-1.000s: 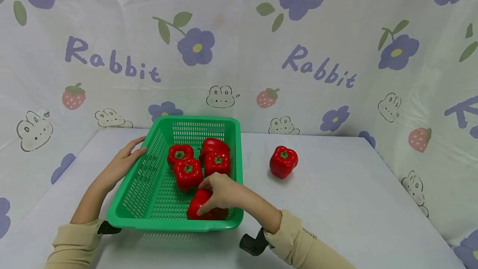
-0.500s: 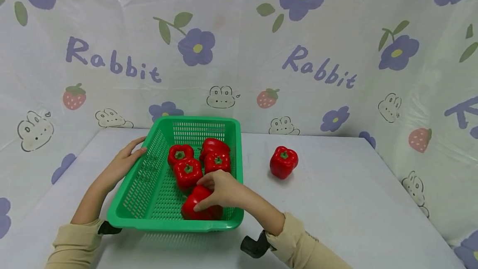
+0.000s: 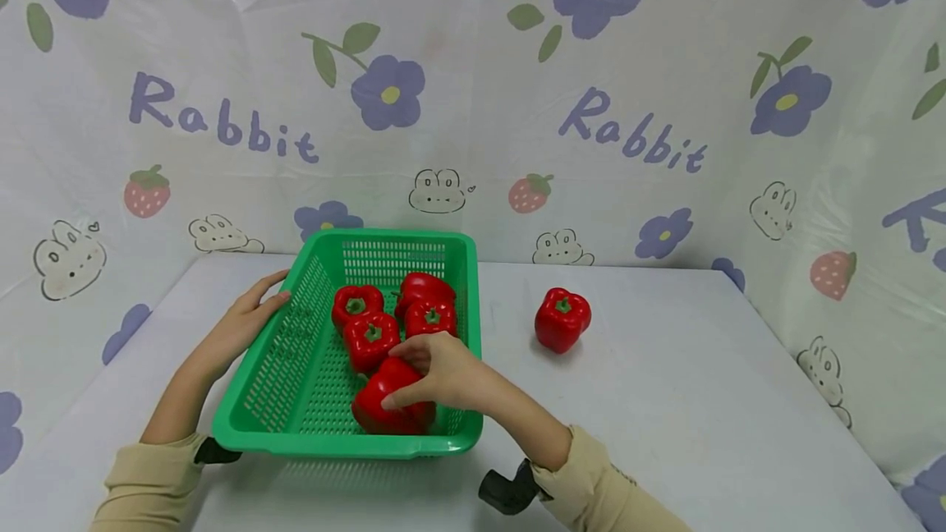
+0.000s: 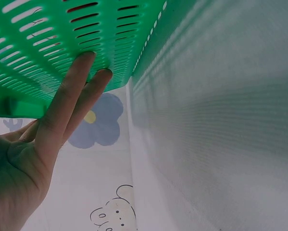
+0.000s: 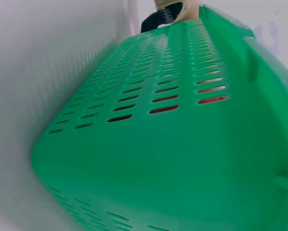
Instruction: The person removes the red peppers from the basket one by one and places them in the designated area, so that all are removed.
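The right grip point(image 3: 447, 372), partly spread, pinched a red pepper point(image 3: 392, 421) at the near edge of the green basket point(image 3: 347, 443); its glossy skin could have slipped from the fingertips. The left grip point(image 3: 240, 323) rested straight fingers against this one basket, toward the bench's point(image 3: 650, 401) left edge. Six peppers showed: five inside, one lone pepper point(image 3: 562, 323) toward the back edge.

White table point(image 3: 665, 384); pale cloth point(image 3: 473, 130) hanging behind, purple-flowered and lettered "Rabbit".
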Demonstrator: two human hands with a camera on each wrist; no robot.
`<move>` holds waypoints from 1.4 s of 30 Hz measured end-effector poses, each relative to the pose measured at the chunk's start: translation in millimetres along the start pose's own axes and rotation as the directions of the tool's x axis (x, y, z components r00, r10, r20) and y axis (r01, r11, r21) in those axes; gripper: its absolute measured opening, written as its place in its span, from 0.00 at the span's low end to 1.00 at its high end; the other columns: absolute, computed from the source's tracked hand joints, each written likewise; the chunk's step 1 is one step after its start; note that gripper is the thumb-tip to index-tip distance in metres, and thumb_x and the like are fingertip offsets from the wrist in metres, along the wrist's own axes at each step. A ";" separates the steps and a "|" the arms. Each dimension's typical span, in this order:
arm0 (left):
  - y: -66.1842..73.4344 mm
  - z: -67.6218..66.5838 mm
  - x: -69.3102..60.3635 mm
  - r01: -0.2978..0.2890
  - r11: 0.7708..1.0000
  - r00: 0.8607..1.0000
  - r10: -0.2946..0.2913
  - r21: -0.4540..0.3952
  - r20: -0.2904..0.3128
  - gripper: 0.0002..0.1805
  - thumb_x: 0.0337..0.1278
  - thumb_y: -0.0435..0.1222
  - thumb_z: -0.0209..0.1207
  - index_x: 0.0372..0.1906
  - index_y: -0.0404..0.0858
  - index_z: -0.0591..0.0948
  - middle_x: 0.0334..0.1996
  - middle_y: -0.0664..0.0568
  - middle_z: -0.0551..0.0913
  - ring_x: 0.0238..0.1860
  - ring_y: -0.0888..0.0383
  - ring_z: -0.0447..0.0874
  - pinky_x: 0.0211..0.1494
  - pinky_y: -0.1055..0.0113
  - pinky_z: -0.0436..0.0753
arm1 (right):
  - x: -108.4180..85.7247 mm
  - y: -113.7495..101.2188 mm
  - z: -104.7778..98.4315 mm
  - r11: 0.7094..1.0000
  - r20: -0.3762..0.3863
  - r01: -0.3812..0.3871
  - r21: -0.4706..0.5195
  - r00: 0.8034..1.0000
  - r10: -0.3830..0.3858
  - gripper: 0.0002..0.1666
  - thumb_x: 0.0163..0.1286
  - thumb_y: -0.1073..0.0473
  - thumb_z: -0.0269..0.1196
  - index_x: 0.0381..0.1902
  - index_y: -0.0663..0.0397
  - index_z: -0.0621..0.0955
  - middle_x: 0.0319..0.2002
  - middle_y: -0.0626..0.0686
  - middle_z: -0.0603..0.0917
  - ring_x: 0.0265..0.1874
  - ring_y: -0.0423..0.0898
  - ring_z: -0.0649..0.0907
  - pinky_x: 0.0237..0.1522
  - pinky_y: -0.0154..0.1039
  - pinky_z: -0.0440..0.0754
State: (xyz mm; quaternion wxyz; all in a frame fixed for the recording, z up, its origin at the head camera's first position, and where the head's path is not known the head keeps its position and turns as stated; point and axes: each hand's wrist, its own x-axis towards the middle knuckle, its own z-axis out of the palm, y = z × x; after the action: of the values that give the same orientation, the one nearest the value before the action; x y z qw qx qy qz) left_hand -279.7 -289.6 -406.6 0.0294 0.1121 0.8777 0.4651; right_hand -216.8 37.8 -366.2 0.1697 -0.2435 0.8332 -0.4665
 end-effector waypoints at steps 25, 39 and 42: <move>5.2 0.9 -2.1 0.001 1.000 1.000 -0.001 0.009 -0.003 0.35 0.77 0.52 0.37 0.79 0.42 0.47 0.68 0.29 0.64 0.59 0.37 0.75 0.59 0.44 0.73 | -16.4 -6.1 -19.8 0.977 -0.130 0.024 0.214 0.992 0.004 0.34 0.60 0.57 0.72 0.64 0.52 0.75 0.63 0.56 0.78 0.63 0.55 0.78 0.57 0.47 0.80; 4.4 1.9 -1.2 0.024 1.000 1.000 -0.024 0.013 -0.001 0.36 0.76 0.54 0.38 0.79 0.43 0.46 0.69 0.28 0.62 0.62 0.34 0.72 0.61 0.40 0.70 | -22.3 5.0 -35.1 0.947 -0.254 0.101 0.306 0.967 -0.021 0.35 0.60 0.60 0.71 0.65 0.49 0.74 0.63 0.55 0.79 0.63 0.54 0.78 0.57 0.46 0.79; 4.1 1.7 -0.9 0.021 1.000 1.000 -0.021 0.014 -0.003 0.36 0.76 0.54 0.38 0.79 0.43 0.46 0.69 0.29 0.62 0.62 0.34 0.72 0.61 0.41 0.71 | -25.2 4.7 -39.0 0.943 -0.279 0.108 0.314 0.960 -0.017 0.35 0.60 0.59 0.71 0.65 0.48 0.74 0.63 0.54 0.79 0.64 0.53 0.78 0.58 0.45 0.79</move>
State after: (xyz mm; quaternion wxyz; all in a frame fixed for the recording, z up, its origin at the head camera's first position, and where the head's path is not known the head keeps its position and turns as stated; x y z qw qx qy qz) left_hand -277.8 -286.1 -404.3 0.0323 0.1023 0.8821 0.4586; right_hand -217.1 81.2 -349.0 0.0763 -0.1723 0.7518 -0.6319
